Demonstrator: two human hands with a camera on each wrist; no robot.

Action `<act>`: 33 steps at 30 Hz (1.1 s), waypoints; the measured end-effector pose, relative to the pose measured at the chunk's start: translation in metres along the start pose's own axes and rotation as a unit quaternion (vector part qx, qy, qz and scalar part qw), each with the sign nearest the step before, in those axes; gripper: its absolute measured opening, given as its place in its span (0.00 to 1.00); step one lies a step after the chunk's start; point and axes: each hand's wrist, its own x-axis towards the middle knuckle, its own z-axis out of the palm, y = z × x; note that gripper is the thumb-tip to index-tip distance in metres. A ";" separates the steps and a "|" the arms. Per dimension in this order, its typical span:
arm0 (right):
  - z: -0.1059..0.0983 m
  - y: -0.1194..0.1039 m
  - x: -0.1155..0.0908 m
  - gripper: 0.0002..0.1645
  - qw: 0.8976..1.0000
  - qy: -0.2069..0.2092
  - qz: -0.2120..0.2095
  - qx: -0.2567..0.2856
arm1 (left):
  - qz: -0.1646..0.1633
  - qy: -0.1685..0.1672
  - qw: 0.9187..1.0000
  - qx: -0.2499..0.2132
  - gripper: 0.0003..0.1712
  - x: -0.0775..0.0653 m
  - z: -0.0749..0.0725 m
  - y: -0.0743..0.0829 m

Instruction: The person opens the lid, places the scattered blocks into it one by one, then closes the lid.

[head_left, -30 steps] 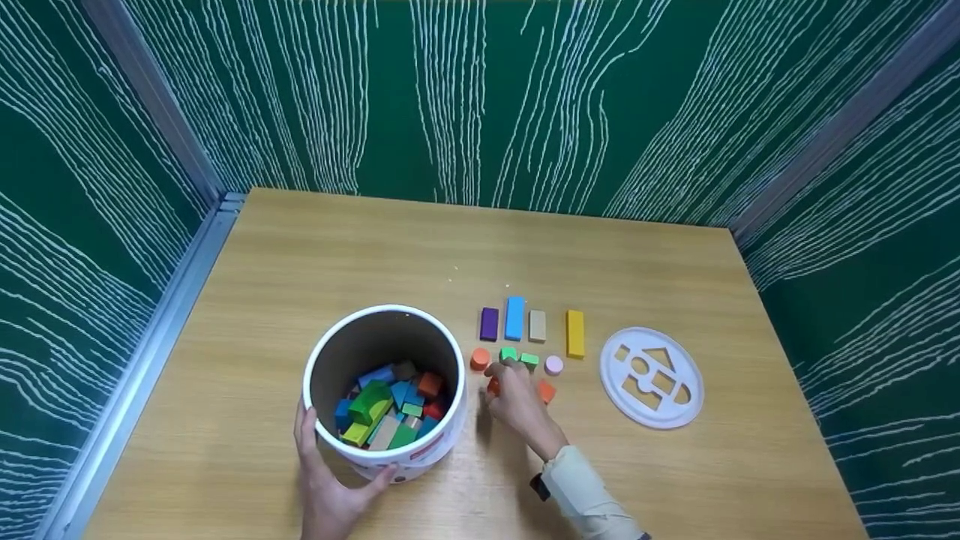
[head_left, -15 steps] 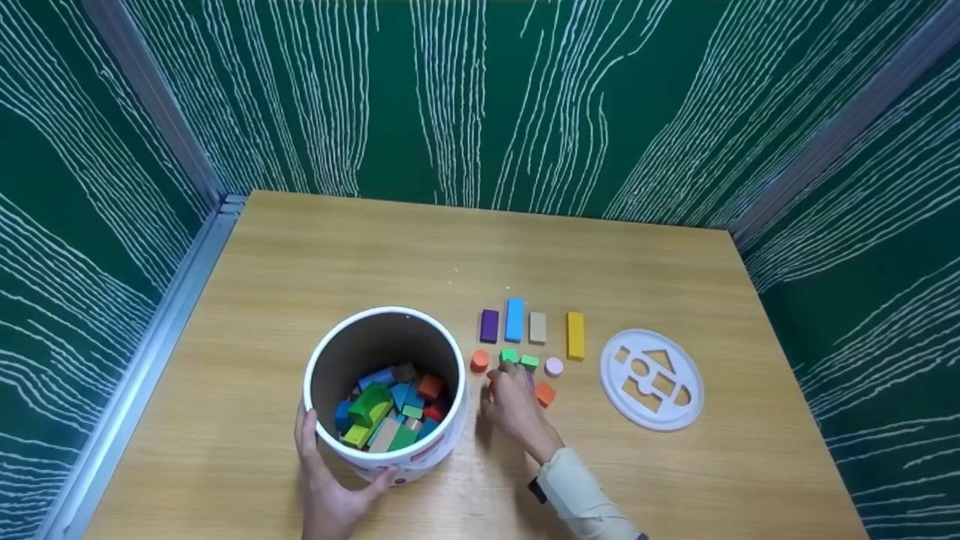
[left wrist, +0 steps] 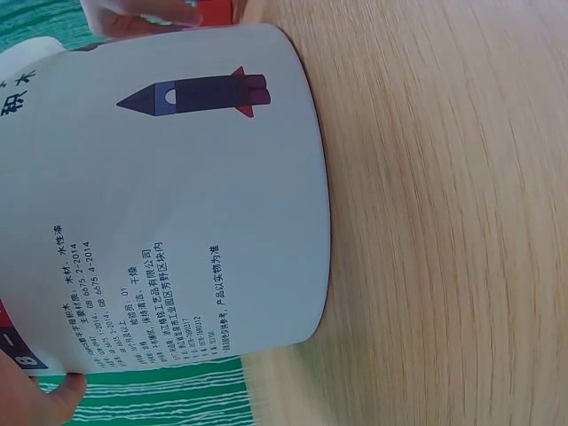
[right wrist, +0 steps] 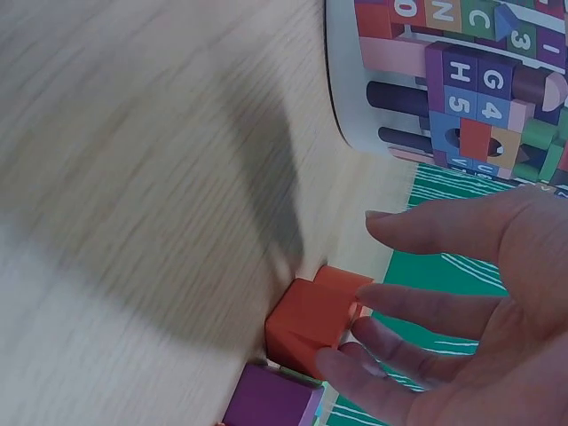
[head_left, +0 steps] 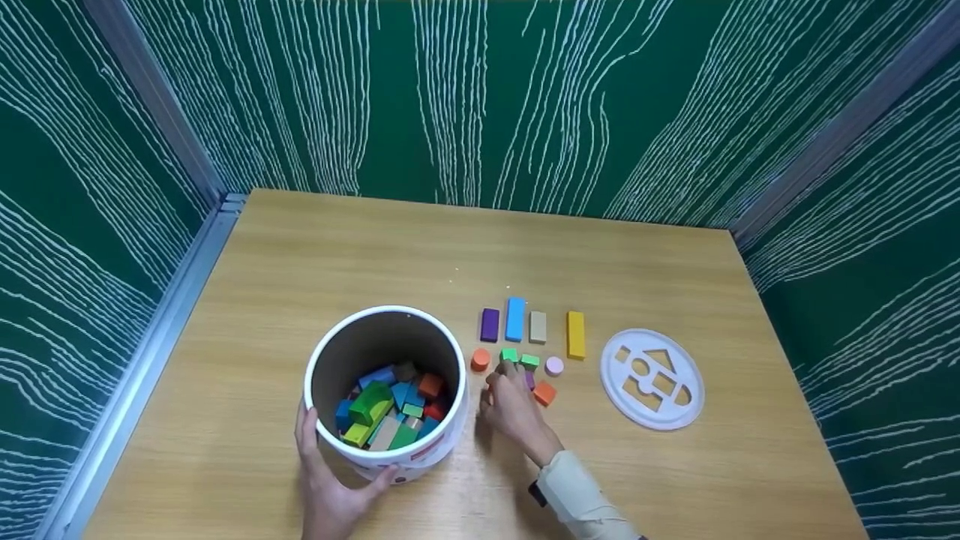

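Note:
My left hand (head_left: pixel 330 480) holds the white bucket (head_left: pixel 442 442) low on its near left side, with fingers along the left and thumb on the front. Printed text and a rocket show on its wall in the left wrist view. Right of the bucket, my right hand (head_left: pixel 516 409) reaches down among small blocks. Its fingers touch a red block (right wrist: pixel 306 324), while the thumb stands apart from it, as the right wrist view shows. A purple block (right wrist: pixel 271 395) sits beside the red one. From the head camera, the hand mostly covers the red block.
Inside the bucket lie several coloured blocks (head_left: pixel 386 412). Beyond my right hand stand purple, blue (head_left: pixel 515 319), beige and yellow (head_left: pixel 575 334) blocks, plus an orange cylinder (head_left: pixel 480 360), green blocks and a pink cylinder (head_left: pixel 553 366). A white lid with cut-out shapes (head_left: pixel 611 375) lies farther right.
My right hand has shifted slightly, and a purple block now shows beside it. The orange block at its right has moved a little left. My left hand and the bucket stay put.

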 end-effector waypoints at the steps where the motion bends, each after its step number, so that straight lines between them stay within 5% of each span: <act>1: 0.001 0.000 0.000 0.02 1.000 0.006 -0.004 -0.001 | -0.001 -0.002 1.000 0.000 0.67 0.000 0.000 0.000; 17: 0.006 0.004 -0.004 0.08 0.997 0.069 -0.029 -0.003 | 0.002 -0.004 1.000 -0.003 0.67 -0.001 0.000 -0.001; 26: 0.006 0.005 -0.003 0.12 0.999 0.045 -0.001 0.001 | -0.005 -0.006 1.000 -0.001 0.67 -0.001 0.000 -0.001; 33: 0.008 0.008 -0.002 0.09 0.996 0.085 -0.041 -0.004 | 0.014 0.001 1.000 -0.014 0.69 0.000 -0.001 0.002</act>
